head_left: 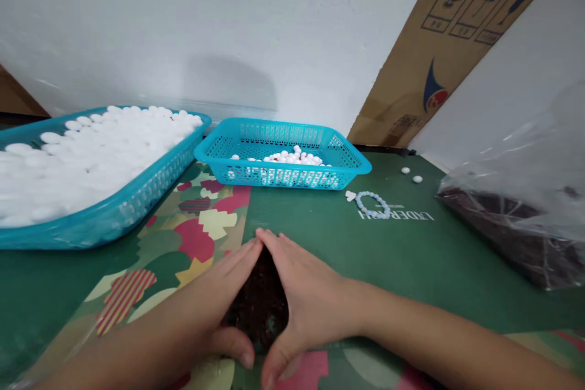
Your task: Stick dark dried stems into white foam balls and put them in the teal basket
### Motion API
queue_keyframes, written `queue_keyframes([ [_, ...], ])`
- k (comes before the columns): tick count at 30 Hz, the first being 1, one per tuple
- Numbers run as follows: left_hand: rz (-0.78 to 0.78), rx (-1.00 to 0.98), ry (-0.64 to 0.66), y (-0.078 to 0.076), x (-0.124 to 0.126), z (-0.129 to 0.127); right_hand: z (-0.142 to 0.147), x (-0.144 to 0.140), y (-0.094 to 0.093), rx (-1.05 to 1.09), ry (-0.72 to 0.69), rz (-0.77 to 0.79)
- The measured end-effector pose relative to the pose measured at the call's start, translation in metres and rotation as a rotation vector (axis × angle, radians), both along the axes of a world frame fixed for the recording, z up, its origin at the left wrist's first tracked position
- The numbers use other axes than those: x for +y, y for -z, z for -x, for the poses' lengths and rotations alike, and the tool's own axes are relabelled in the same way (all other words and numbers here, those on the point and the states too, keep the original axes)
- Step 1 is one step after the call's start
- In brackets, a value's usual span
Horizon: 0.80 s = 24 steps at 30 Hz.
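My left hand (223, 298) and my right hand (301, 298) rest on the green surface, curved around a dark brown, glossy pile (260, 298) that looks loose or grainy. Their fingertips meet at the far side of the pile, and the thumbs come close to each other at the near side. Fingers on both hands are stretched out with the thumbs spread away, so both are open. The palms hide the pile's outer edges. What the pile is made of is too blurred to name.
At left stands a big blue basket (150, 195) heaped with white balls. A smaller blue basket (219, 164) behind my hands has some white balls. A pale blue bead bracelet (384, 200) and two white balls (417, 179) lie at right, near a clear bag (516, 225) of dark brown material.
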State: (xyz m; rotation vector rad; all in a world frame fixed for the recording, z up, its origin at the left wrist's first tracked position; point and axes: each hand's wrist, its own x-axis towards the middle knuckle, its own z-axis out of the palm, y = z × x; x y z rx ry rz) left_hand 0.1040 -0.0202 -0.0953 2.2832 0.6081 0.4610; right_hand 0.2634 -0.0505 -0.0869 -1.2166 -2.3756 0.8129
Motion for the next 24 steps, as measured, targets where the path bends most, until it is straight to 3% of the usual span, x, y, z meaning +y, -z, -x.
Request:
queue_keyframes([
  [4,0.011,0.039,-0.114,0.007,-0.007,-0.003,0.005,-0.004,-0.002,-0.038,0.049,0.132],
  [8,0.095,0.146,-0.199,0.000,-0.014,-0.011,0.006,-0.004,-0.003,-0.061,0.077,0.200],
  [16,0.265,0.230,-0.294,-0.018,-0.019,-0.025,0.009,-0.004,0.000,-0.001,0.133,0.099],
  [24,0.248,0.134,-0.284,-0.007,-0.020,-0.022,0.012,-0.007,-0.002,0.035,0.166,0.075],
])
